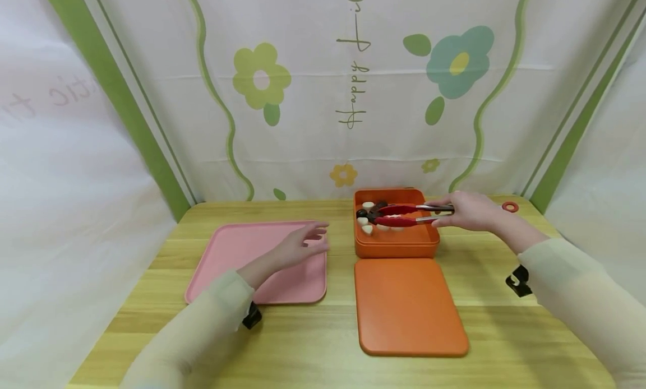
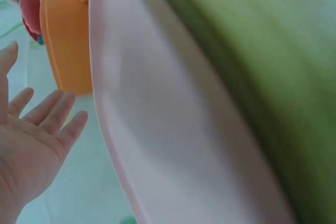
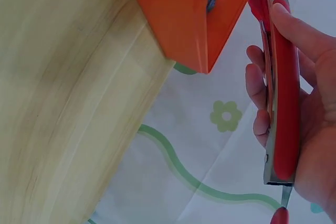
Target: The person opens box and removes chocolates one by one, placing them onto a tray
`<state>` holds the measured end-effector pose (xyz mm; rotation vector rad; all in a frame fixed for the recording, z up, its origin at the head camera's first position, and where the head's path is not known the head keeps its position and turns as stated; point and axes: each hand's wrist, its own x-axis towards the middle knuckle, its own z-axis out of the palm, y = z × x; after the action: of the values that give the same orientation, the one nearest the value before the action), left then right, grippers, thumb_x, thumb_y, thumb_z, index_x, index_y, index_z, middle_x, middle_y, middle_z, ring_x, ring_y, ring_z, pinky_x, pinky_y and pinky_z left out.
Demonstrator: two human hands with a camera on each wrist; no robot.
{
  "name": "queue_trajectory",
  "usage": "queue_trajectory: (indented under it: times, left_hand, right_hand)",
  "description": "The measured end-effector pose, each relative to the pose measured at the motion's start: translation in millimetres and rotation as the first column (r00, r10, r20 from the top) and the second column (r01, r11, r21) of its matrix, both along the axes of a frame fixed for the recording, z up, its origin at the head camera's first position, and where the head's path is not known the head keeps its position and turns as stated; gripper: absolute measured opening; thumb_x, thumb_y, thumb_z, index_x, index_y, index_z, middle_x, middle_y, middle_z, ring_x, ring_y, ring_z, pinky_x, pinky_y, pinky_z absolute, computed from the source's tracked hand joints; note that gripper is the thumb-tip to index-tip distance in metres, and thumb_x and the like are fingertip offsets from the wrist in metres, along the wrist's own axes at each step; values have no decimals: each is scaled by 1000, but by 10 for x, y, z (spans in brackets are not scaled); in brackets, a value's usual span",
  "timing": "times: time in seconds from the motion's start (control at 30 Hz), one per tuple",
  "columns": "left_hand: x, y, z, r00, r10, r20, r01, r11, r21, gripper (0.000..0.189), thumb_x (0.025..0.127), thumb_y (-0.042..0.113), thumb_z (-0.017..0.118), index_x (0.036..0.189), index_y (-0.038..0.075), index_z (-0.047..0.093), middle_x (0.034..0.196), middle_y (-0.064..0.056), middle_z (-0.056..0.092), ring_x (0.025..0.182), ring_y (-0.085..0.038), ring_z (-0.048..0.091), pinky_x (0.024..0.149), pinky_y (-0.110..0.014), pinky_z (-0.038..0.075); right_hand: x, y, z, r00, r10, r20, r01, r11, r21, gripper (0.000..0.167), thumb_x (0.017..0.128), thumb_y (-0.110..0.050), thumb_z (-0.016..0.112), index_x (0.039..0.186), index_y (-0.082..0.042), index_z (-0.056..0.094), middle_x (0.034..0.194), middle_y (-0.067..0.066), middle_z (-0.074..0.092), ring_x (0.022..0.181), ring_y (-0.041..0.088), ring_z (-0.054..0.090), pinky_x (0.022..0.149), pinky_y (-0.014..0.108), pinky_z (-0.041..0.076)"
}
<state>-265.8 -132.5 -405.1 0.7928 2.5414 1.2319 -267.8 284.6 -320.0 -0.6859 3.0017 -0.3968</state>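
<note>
Pink tray [image 1: 247, 251] lies well left of the gripping right hand [image 1: 469, 211]; orange box [image 1: 396, 250] stands just left; orange lid [image 1: 410, 308], front-left, nearer the wearer. Red tongs [image 1: 404, 208] are clamped in that hand, far ends over the box. Left hand [image 1: 296, 248] is above the tray, fingers apart. White pieces [image 1: 367, 230] lie boxed; red ring [image 1: 504, 207], right of grip.

Red tongs [image 1: 404, 222], orange box [image 1: 396, 250], pink tray [image 1: 252, 246], flower-patterned white backdrop [image 1: 313, 125]
</note>
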Motion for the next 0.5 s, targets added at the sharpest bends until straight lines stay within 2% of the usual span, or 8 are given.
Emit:
queue_trajectory:
  times: [0.13,0.27,0.4,0.5]
  left_hand:
    - [134,-346,54,999,36,-28,-37,999,-38,62,95,31,65,149,18,39,147,-6,44,132,-26,42,105,-51,35]
    - [273,-712,139,994,96,-56,-102,989,-105,66,91,35,69,149,23,39,149,-3,41,136,-28,36,106,-54,32]
    - [396,-1072,176,980,160,-118,-177,973,-147,68,89,36,72,148,27,40,151,-4,38,137,-34,33,104,-60,31]
    - [467,-1330,164,970,189,-152,-209,970,-126,69,88,31,74,147,21,41,151,-11,37,137,-39,31,102,-63,31]
  right_hand:
    - [31,-36,68,1000,24,8,-24,999,-32,59,83,-42,76,132,-11,63,72,-3,53,58,16,38,52,32,29]
    - [33,-91,129,999,53,7,-53,998,-45,55,87,-36,73,134,-10,61,71,-2,52,59,16,39,53,32,30]
    - [11,-180,138,995,95,-32,-96,995,-33,53,88,-36,72,134,-11,61,92,3,66,67,15,47,58,33,36]
    - [-4,-277,129,991,124,-48,-125,992,-30,52,89,-35,72,134,-11,61,108,7,67,70,15,49,60,33,39]
